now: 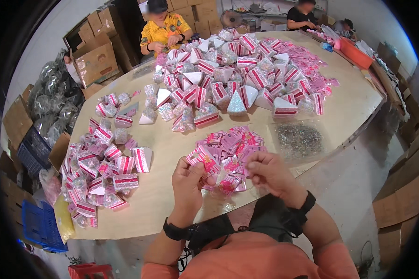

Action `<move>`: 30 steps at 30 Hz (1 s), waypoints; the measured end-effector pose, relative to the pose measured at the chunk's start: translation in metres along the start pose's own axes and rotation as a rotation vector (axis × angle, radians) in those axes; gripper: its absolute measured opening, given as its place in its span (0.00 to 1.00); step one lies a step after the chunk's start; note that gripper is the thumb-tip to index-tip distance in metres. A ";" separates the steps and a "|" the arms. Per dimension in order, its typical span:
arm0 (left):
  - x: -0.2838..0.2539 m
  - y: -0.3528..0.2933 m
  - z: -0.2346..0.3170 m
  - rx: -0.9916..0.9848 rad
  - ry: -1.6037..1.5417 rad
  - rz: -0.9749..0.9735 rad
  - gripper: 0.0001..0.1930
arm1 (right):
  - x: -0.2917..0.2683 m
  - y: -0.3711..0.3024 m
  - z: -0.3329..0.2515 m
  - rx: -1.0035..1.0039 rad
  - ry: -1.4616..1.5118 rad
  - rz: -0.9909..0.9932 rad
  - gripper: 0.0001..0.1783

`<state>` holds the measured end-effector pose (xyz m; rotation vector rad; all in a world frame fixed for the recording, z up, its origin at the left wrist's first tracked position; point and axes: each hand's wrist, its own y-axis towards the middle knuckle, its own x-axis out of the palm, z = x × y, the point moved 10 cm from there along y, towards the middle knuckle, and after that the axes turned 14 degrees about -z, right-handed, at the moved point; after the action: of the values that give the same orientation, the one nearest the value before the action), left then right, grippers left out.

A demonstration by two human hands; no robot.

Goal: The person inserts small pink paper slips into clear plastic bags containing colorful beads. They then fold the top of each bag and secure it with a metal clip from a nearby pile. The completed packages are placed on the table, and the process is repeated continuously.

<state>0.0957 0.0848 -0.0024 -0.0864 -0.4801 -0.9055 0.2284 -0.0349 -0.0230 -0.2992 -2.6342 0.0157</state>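
My left hand (189,180) is closed on a pink-and-white striped card (204,159), thumb across its face. Level with it on the right, my right hand (273,174) has thumb and forefinger pinched together; what sits between them blends with the pink cards behind and I cannot make it out. Between and beyond both hands lies a loose pile of pink printed cards (230,139) on the table (167,144). Right of the pile, past my right hand, a flat clear bag or tray of small metal pieces (300,139) lies near the table edge.
A large heap of cake-slice-shaped pieces (209,93) with glittery sides covers the far table; a smaller heap (97,172) is at left. More pink cards (305,58) lie far right. A co-worker in yellow (165,32) works across. Blue crates (39,225) and cardboard boxes (95,60) stand left.
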 end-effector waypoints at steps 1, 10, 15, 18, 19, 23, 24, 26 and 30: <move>0.002 -0.002 0.003 0.011 0.001 0.002 0.06 | 0.007 0.002 0.005 0.001 -0.002 -0.023 0.03; 0.005 -0.010 0.017 0.080 -0.013 0.044 0.06 | 0.057 0.002 -0.028 -0.491 -0.895 -0.055 0.05; 0.006 -0.012 0.015 0.081 -0.030 0.056 0.06 | 0.068 -0.008 -0.034 -0.536 -1.192 0.057 0.05; 0.009 -0.011 0.011 0.067 -0.025 0.034 0.06 | 0.075 -0.010 -0.034 -0.547 -1.292 0.088 0.07; 0.010 -0.011 0.010 0.062 -0.018 0.026 0.06 | 0.076 -0.010 -0.035 -0.549 -1.317 0.091 0.08; 0.008 -0.008 0.002 0.032 0.025 0.019 0.07 | 0.090 -0.017 -0.044 -0.633 -1.310 0.025 0.09; 0.007 -0.008 0.000 0.022 0.019 0.020 0.07 | 0.091 -0.018 -0.044 -0.632 -1.314 0.024 0.10; 0.005 -0.007 -0.004 0.001 0.009 0.021 0.09 | 0.095 -0.021 -0.048 -0.655 -1.322 0.010 0.10; -0.006 -0.007 -0.019 -0.058 -0.005 0.034 0.10 | 0.099 -0.021 -0.051 -0.668 -1.290 -0.020 0.11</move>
<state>0.0937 0.0796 -0.0233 -0.1488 -0.4559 -0.8864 0.1635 -0.0365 0.0694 -0.6353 -3.8281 -1.0061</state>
